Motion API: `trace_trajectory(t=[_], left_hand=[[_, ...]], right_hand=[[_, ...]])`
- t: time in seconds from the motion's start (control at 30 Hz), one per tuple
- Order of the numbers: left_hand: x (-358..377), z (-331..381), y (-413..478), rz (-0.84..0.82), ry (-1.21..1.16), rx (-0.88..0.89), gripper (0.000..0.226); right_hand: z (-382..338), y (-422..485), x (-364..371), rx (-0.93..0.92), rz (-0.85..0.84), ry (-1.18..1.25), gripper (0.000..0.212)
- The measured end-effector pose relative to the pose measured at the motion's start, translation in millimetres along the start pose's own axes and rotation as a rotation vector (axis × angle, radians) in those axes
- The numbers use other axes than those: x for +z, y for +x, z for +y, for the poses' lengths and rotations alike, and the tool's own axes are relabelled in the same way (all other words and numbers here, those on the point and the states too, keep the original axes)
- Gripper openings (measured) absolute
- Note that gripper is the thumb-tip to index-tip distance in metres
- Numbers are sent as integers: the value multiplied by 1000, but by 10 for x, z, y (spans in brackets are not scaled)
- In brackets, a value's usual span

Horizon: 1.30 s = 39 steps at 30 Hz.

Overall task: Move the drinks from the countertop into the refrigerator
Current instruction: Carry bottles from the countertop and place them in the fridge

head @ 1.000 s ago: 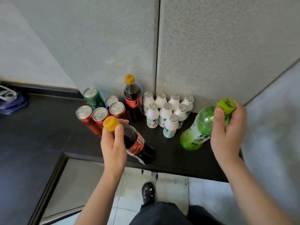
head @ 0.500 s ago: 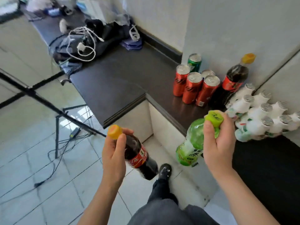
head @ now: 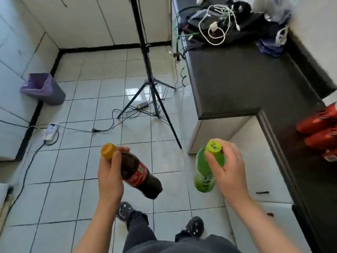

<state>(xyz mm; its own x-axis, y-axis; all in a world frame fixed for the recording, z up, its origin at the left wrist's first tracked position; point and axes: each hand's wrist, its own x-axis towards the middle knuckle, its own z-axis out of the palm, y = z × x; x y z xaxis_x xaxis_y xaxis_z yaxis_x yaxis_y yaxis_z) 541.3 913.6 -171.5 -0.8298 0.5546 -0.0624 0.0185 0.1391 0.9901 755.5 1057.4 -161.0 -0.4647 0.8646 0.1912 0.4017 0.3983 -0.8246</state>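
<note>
Fingers of the left hand curl round the neck of a cola bottle at seven o'clock; the right hand grips a green bottle at five o'clock, both over the floor. Red cans sit on the countertop at three o'clock.

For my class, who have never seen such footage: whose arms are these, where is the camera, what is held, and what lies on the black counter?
No machine here: a person wears a wide-angle camera on the head, looking down at their own arms. The left hand grips a dark cola bottle with a red label and orange cap; the right hand grips a green plastic bottle with a lime cap. On the black countertop lie tangled white cables and, at the right edge, red drink cans.
</note>
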Motion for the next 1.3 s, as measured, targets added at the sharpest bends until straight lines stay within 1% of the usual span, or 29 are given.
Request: trace_trajectory(t=[0.13,0.23,0.33,0.43,0.53,0.6,0.7,0.83,0.87,0.97,1.1,1.17,1.23,1.3], left_hand=[[-686,-114,166,116,-49,-47,36],[-1391,-247,308,226,-56,-84,34],[-2185,-385,463,379,-89,-147,29],[-2958,-523,608,522,-95,-153,32],[-3638,-585,712,647,-90,-136,33],[-4027,-584,753,727,-91,-122,35],[-4505,-576,779,840,-96,-116,39],[-4964,-611,873,1002,-140,-127,54],[-5059,-629,913,1036,-151,-144,53],[-5354,-703,1084,1106,-170,-185,37],[-5816,-741,1505,1163,-176,-198,31],[-6057,-703,1762,1214,-194,-206,30],[-6293,-644,2005,1272,-187,-211,28],[-6536,-576,2227,1339,-174,-209,21]], right_hand=[[-414,142,797,-44,-125,22,23],[-859,237,1521,-87,-232,40,23],[-1355,292,2296,-150,-314,75,23],[-1873,362,3120,-214,-403,141,20],[-2372,410,3893,-320,-491,173,30],[-2684,428,4328,-387,-558,179,29],[-3115,433,4872,-462,-627,215,29],[-3582,435,5554,-521,-720,279,28],[-3669,435,5722,-533,-750,288,27],[-3892,447,6242,-562,-849,328,17],[-4230,542,6990,-630,-969,345,13],[-4469,626,7373,-669,-1022,353,15],[-4740,684,7728,-724,-1065,373,21],[-5038,725,8086,-803,-1101,408,21]])
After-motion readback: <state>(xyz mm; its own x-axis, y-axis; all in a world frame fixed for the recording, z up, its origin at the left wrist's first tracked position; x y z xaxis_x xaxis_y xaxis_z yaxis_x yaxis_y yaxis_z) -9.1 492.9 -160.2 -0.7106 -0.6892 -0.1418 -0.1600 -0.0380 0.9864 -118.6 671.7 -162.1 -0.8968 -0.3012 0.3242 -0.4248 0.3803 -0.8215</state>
